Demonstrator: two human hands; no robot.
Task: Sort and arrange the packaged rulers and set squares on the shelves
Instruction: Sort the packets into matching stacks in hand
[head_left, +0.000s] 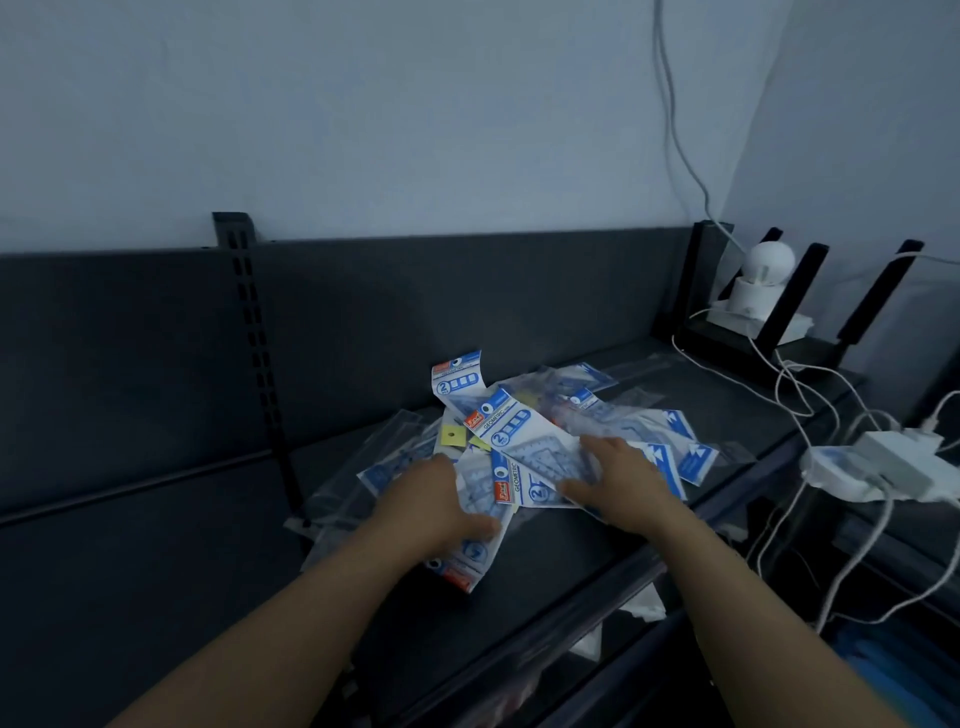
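A loose heap of packaged set squares and rulers (519, 421), clear bags with blue and white header cards, lies on the dark shelf (597, 561). My left hand (441, 504) lies on the heap's left side, its thumb curled round the edge of a set square packet (467, 566) that sticks out toward me. My right hand (618, 483) rests on top of the heap's right side with fingers spread over a packet labelled "Geometric" (524, 441). One packet (457, 379) leans against the shelf's back panel. Clear ruler bags (353, 483) lie at the heap's left.
The dark back panel (415, 312) and a slotted upright (244, 322) close off the rear. At the right stand a white round camera (763, 280), black antennas (878, 291), a white power strip (883, 462) and several loose white cables (800, 395).
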